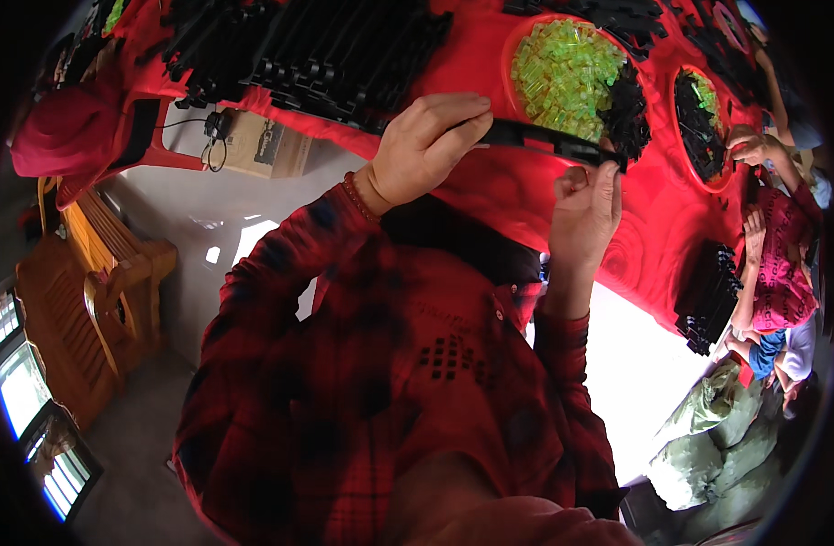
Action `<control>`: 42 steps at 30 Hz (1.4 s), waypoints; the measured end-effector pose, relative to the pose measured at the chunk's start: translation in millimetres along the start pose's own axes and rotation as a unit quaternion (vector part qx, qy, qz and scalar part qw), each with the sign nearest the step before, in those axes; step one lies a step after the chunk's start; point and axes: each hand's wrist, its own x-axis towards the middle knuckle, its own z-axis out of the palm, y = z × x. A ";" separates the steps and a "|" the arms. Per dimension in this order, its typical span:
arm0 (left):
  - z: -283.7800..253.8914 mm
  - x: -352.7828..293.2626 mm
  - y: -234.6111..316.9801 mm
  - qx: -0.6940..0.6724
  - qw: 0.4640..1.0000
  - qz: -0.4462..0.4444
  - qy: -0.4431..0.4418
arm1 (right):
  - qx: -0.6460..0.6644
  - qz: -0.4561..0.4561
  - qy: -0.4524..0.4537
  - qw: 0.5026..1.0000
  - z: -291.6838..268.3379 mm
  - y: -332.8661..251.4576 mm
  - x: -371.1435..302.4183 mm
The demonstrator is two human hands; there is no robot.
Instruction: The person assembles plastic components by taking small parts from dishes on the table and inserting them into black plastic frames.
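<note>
A long black plastic strip (pixel 532 138) with slots along it lies across both my hands, above the near edge of the red-covered table. My left hand (pixel 426 146) is closed around its left part, fingers pressed together. At the right end, my right hand (pixel 585 209) pinches it between thumb and curled fingers. Just beyond the strip stands a red basin (pixel 511 68), holding a heap of translucent yellow-green plastic pieces (pixel 562 68) and, on its right side, small black pieces (pixel 628 118). Whether a small piece sits in my right fingertips is hidden.
Stacked black strips (pixel 344 55) cover the table's far left. To the right are another red basin (pixel 679 136), a stack of black strips (pixel 708 291) and people at work (pixel 781 246). A wooden bench (pixel 80 300), a cardboard box (pixel 267 146) and pale sacks (pixel 699 464) stand around.
</note>
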 end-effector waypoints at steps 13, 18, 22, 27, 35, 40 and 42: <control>18.7 -23.6 58.6 -0.513 0.666 -0.539 0.046 | -0.199 -0.032 0.062 0.978 -14.4 17.2 -56.8; 23.0 -24.9 75.3 -0.618 0.521 -0.588 0.032 | -0.426 -0.096 -0.068 0.897 -16.0 30.8 -70.7; 19.2 -27.8 64.7 -0.641 0.437 -0.627 0.070 | -0.492 -0.095 -0.252 0.828 -6.2 20.0 -71.1; 9.8 -31.4 53.9 -0.617 0.466 -0.633 0.033 | -0.523 -0.196 -0.191 0.807 -11.3 18.2 -30.6; 10.7 -43.9 60.2 -0.603 0.469 -0.645 -0.016 | -0.736 -0.460 -0.060 0.493 13.6 24.6 102.1; 8.6 -53.6 58.2 -0.603 0.479 -0.636 -0.046 | -0.810 -0.409 -0.075 0.413 11.5 33.7 118.4; 7.4 -56.7 58.0 -0.608 0.483 -0.627 -0.067 | -0.815 -0.402 -0.090 0.407 4.7 34.7 121.8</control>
